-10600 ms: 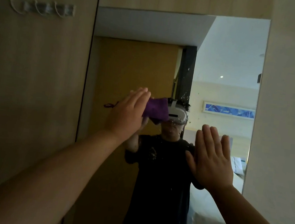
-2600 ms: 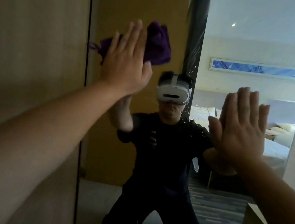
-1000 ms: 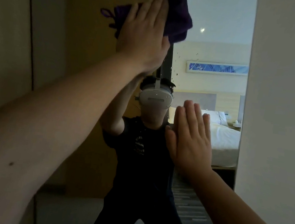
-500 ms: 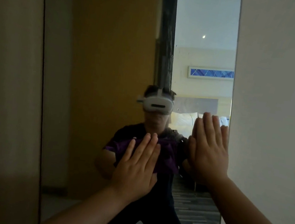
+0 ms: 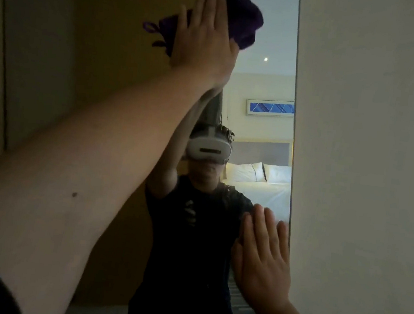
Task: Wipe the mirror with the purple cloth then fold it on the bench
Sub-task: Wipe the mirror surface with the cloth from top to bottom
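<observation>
High on the mirror [image 5: 265, 91], the left hand [image 5: 206, 43] lies flat, fingers spread, pinning the bunched purple cloth [image 5: 242, 16] to the glass; the right hand [image 5: 262, 261] rests open-palmed near the mirror's lower right edge

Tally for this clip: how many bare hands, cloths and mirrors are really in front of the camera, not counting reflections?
Bare hands: 2, the left hand pressing the cloth, the right hand flat on the glass
Crumpled purple cloth: 1
Tall wall mirror: 1
Total: 4
</observation>
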Action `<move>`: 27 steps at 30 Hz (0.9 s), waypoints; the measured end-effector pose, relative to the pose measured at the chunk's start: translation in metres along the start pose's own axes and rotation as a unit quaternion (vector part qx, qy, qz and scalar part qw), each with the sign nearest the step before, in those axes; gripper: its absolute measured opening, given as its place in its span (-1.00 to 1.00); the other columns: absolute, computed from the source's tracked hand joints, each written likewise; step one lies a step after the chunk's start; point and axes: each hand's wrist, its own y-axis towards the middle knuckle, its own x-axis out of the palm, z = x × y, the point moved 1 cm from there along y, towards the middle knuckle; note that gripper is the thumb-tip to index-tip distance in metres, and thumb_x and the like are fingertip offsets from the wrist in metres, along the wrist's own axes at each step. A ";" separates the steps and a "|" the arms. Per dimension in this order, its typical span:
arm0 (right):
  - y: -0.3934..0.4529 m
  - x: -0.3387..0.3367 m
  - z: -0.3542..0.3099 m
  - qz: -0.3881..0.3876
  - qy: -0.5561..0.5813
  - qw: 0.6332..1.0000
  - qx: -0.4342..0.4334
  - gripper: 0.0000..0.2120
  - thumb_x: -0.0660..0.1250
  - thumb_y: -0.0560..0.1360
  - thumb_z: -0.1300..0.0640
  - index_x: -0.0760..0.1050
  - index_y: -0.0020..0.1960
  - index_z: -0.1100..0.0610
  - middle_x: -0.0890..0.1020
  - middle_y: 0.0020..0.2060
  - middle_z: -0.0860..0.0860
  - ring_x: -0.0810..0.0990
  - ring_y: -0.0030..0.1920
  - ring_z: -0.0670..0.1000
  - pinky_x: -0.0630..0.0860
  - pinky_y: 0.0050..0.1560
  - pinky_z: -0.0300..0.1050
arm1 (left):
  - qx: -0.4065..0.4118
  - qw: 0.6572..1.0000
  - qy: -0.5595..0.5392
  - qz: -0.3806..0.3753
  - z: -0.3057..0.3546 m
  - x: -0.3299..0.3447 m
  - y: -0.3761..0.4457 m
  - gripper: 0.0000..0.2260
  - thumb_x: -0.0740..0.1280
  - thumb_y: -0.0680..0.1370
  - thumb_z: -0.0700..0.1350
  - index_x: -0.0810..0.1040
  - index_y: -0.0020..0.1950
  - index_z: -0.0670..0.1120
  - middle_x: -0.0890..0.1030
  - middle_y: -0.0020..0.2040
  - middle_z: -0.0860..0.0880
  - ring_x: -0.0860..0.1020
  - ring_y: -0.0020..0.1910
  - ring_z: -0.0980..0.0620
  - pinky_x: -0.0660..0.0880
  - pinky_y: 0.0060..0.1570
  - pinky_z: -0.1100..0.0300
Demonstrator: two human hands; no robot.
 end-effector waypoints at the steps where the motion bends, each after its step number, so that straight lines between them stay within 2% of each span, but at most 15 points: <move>1: 0.000 0.000 0.000 0.002 0.001 1.000 0.001 -0.50 0.11 0.63 0.05 0.23 0.53 0.20 0.28 0.52 0.20 0.17 0.56 0.24 0.18 0.49 0.36 | -0.001 1.000 -0.001 0.006 0.002 -0.001 0.009 -0.41 -0.04 0.63 0.08 -0.03 0.60 -0.15 0.00 0.60 -0.16 -0.03 0.57 -0.11 -0.06 0.52 -0.10; 3: 0.001 0.000 0.000 0.006 0.006 1.000 0.000 -0.50 0.10 0.63 0.05 0.21 0.54 0.18 0.28 0.52 0.20 0.16 0.57 0.22 0.17 0.50 0.35 | 0.020 1.000 0.002 0.020 0.004 0.000 0.008 -0.41 -0.05 0.62 0.08 -0.01 0.60 -0.15 0.03 0.60 -0.15 0.00 0.57 -0.11 -0.03 0.52 -0.09; 6: 0.001 0.001 0.002 0.021 0.024 0.999 -0.007 -0.52 0.08 0.65 0.07 0.21 0.53 0.22 0.29 0.52 0.21 0.19 0.56 0.24 0.16 0.51 0.34 | 0.088 0.996 0.004 0.023 0.009 0.009 -0.037 -0.40 -0.03 0.62 0.10 0.01 0.59 -0.15 0.06 0.60 -0.15 0.02 0.57 -0.11 0.00 0.52 -0.09; 10: -0.001 -0.005 0.005 0.075 0.088 0.993 -0.010 -0.55 0.00 0.68 0.13 0.17 0.52 0.29 0.24 0.52 0.23 0.17 0.56 0.23 0.08 0.57 0.20 | 0.154 0.988 -0.005 -0.004 0.032 0.029 -0.155 -0.37 0.00 0.60 0.12 0.04 0.58 -0.18 0.06 0.59 -0.17 0.05 0.56 -0.14 0.01 0.51 -0.12; 13: -0.007 -0.014 0.013 0.108 0.113 0.987 0.024 -0.56 0.02 0.67 0.14 0.20 0.50 0.30 0.28 0.50 0.24 0.19 0.54 0.22 0.02 0.59 0.12 | 0.198 0.979 -0.022 -0.045 0.051 0.045 -0.255 -0.34 0.02 0.59 0.12 -0.01 0.58 -0.21 0.02 0.59 -0.20 -0.01 0.57 -0.17 -0.03 0.51 -0.14; 15: -0.016 -0.020 0.018 0.104 0.120 0.986 0.057 -0.53 0.04 0.64 0.16 0.20 0.51 0.29 0.26 0.50 0.23 0.17 0.55 0.18 0.01 0.58 0.13 | 0.211 0.975 -0.025 -0.071 0.061 0.055 -0.316 -0.31 0.06 0.58 0.14 -0.07 0.57 -0.22 -0.03 0.59 -0.20 -0.05 0.57 -0.17 -0.08 0.52 -0.13; 18: -0.041 -0.025 0.017 0.053 0.115 0.988 0.088 -0.50 0.01 0.64 0.13 0.12 0.55 0.25 0.20 0.53 0.21 0.11 0.58 0.15 -0.02 0.59 0.11 | 0.231 0.966 -0.007 -0.116 0.070 0.065 -0.384 -0.27 0.13 0.58 0.16 -0.10 0.57 -0.21 -0.10 0.59 -0.21 -0.13 0.57 -0.18 -0.11 0.51 -0.13; 23: -0.095 -0.022 0.014 -0.041 0.093 0.991 0.082 -0.44 -0.08 0.69 -0.09 0.14 0.56 0.24 0.17 0.57 0.17 0.08 0.60 0.12 -0.04 0.59 0.08 | 0.256 0.961 -0.036 -0.100 0.063 0.062 -0.386 -0.38 0.05 0.61 0.08 0.03 0.58 -0.22 0.03 0.58 -0.21 -0.02 0.57 -0.17 0.06 0.49 -0.17; 27: -0.088 -0.021 0.018 -0.037 0.062 0.991 0.110 -0.42 -0.02 0.68 -0.07 0.10 0.59 0.25 0.12 0.58 0.12 0.06 0.60 0.11 -0.04 0.59 0.06 | 0.255 0.964 -0.004 -0.078 0.065 0.053 -0.313 -0.37 0.01 0.62 0.10 -0.06 0.58 -0.21 0.00 0.59 -0.20 -0.04 0.57 -0.17 -0.01 0.51 -0.17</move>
